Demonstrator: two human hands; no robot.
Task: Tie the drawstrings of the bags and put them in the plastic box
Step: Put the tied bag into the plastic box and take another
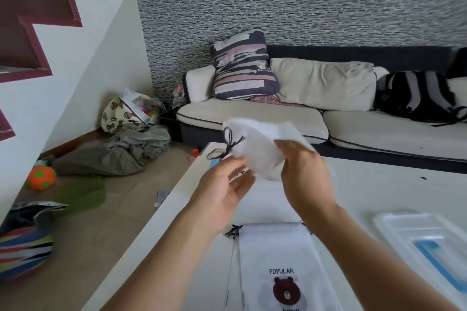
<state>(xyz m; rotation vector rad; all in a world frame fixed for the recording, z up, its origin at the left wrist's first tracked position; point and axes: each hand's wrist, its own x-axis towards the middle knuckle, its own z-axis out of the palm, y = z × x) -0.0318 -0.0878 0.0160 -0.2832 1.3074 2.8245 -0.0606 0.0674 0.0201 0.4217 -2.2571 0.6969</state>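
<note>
Nearest us, a bear-print bag (280, 260) lies flat on the table (379, 184), the plastic box (427, 242) at three o'clock. Beyond, our right hand (303, 174) pinches a white bag (257, 144), its drawstring (227, 145) apparently knotted; left hand (222, 192) spread. Next: box it.
</note>
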